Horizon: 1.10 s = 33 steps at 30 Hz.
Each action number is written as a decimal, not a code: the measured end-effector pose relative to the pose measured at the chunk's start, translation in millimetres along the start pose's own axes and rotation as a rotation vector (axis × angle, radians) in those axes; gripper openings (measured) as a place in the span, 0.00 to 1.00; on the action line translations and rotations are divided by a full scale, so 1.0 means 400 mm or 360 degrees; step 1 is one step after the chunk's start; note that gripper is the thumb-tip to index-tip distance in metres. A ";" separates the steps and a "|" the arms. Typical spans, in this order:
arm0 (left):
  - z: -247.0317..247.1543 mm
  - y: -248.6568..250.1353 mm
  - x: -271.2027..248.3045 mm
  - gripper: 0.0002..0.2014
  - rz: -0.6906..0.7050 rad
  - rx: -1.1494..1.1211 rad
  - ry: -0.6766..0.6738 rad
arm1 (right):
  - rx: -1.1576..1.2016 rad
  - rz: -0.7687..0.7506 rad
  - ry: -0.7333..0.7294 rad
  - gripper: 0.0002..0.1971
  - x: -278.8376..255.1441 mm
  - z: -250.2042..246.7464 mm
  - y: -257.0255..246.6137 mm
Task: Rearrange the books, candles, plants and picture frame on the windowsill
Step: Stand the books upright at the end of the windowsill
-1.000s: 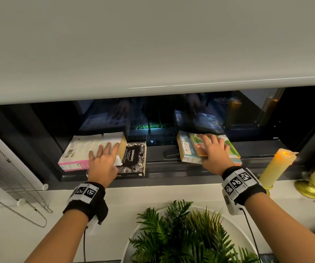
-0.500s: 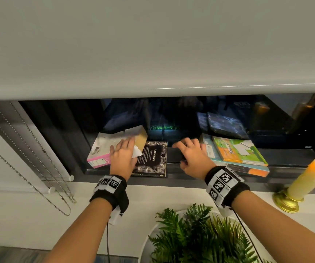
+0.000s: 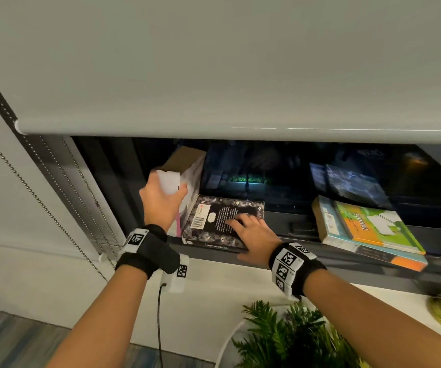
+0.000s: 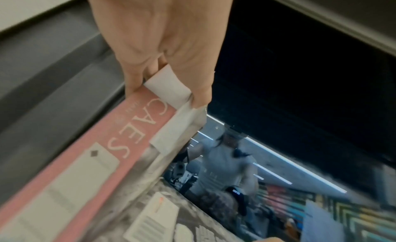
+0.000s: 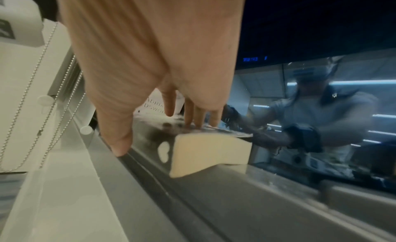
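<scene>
Pink-spined book [image 3: 187,187] tipped up on edge at the sill's left end, left hand [image 3: 162,200] gripping its top corner.
Black book [image 3: 223,224] flat beside it, right hand [image 3: 253,233] fingers straight, pressing its cover; book stack [image 3: 368,232] further right.

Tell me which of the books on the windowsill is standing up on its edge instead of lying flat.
The pink-spined book at the far left, gripped by the left hand. The black book and the two stacked books lie flat.
</scene>
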<state>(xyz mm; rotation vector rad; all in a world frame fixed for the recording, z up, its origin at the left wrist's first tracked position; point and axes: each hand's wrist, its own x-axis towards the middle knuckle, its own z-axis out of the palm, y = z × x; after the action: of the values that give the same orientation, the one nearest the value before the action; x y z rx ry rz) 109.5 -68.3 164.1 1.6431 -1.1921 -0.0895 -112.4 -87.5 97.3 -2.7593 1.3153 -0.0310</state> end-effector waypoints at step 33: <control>0.023 -0.128 -0.049 0.32 -0.0614 0.0492 -0.0078 | 0.1284 0.0166 0.0866 0.20 -0.050 -0.130 0.014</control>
<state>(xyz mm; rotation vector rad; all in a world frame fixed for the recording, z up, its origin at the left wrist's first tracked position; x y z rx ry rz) 127.5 -63.2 111.8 2.1418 -0.9439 -0.1966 -132.2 -79.0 149.0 -2.0306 1.1607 -1.0994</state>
